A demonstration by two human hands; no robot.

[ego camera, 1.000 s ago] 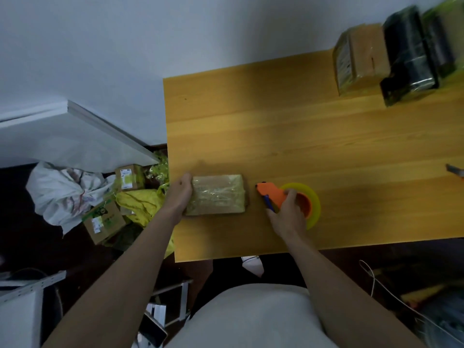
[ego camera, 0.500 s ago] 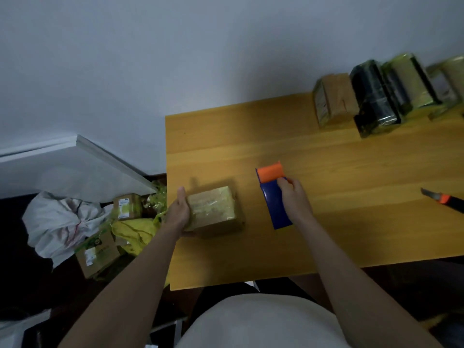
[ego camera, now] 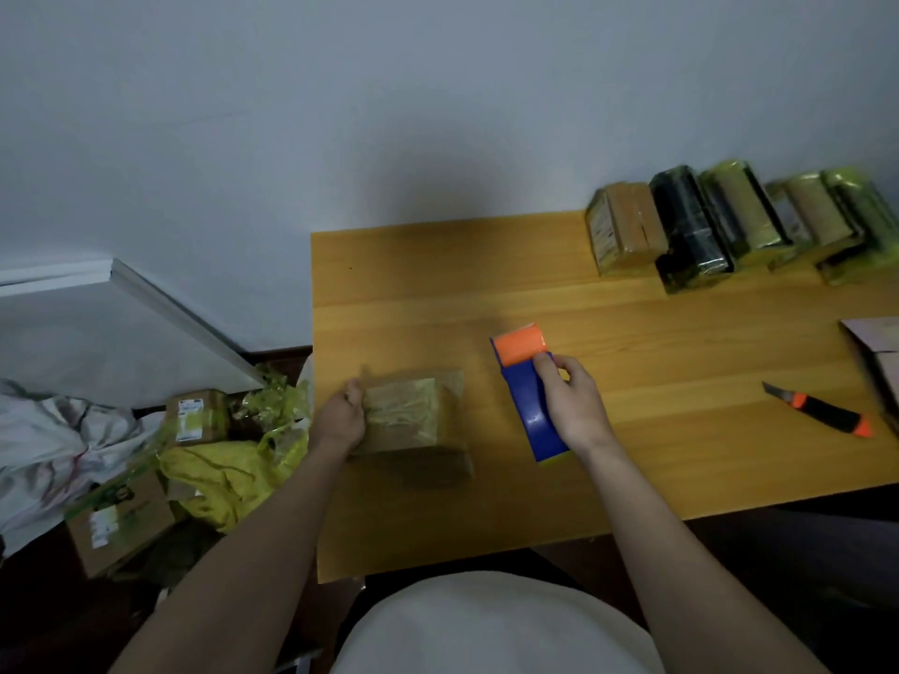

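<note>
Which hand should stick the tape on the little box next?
Right. The right hand grips the tape dispenser, close beside the wrapped box on the table. The left hand holds the box's left end, so it is probably best steadying it.

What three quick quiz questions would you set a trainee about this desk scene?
1. True or false: the left hand holds the tape-wrapped brown cardboard box.
2. The right hand grips: A) a blue-and-orange plastic tape dispenser; B) a red mug; C) steel scissors.
3. Which tool lies untouched on the yellow wooden table?
Key: 1 true; 2 A; 3 the black-and-orange utility knife.
</note>
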